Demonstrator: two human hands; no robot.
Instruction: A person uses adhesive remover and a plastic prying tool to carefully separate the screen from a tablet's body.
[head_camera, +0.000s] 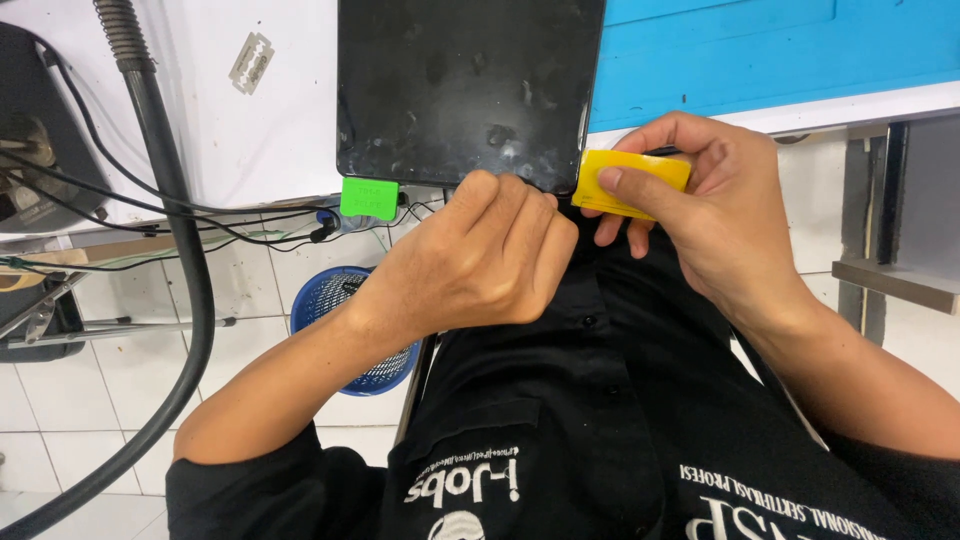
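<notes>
right hand (730, 215) grip pinches yellow card (632, 180) at tablet (465, 90) corner — left hand (480, 255) curled on edge

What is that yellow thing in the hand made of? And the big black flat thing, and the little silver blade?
The flat yellow wedge tool in the right hand looks like matte plastic: even colour, no shine. The black flat slab seems to be glass or glossy plastic, since smudges and reflections show on it. The small grey double-edged razor blade looks like thin dull metal.
</notes>
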